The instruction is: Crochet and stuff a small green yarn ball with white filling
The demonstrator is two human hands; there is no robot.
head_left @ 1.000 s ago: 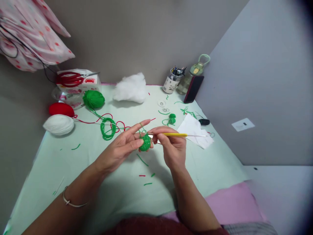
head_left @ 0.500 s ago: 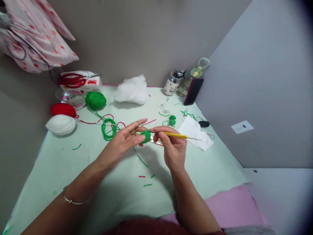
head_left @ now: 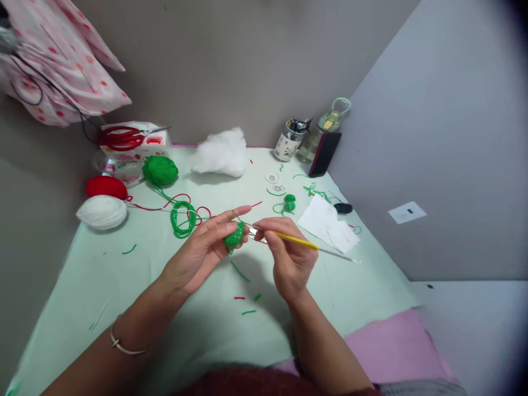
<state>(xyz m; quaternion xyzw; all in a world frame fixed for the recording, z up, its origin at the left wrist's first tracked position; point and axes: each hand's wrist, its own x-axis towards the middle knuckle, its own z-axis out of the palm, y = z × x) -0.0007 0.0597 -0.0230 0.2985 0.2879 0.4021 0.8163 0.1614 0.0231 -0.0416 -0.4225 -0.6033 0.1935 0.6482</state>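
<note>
Pinched between the thumb and fingers of my left hand [head_left: 206, 239] is a small round green crochet piece [head_left: 234, 235]. A strand of green yarn runs over the outstretched left index finger. My right hand [head_left: 291, 256] grips a crochet hook [head_left: 299, 240] by its yellow handle, its tip at the upper edge of the piece. The hook's other metal end points out to the right. Behind the hands lies a loose coil of green yarn [head_left: 173, 220], linked to a green yarn ball [head_left: 160, 170].
Red yarn [head_left: 106, 188] and white yarn [head_left: 102, 212] balls sit at left, below red scissors [head_left: 122, 138] on a box. White stuffing [head_left: 220, 153], a pen cup [head_left: 286, 144], a bottle [head_left: 308, 147] and a phone [head_left: 325, 154] stand behind. White paper [head_left: 324, 223] and yarn scraps lie about.
My left hand has turned and drawn the crochet piece slightly left and down, its thumb now over the piece's top. The hook has tilted, with its rear end lower.
</note>
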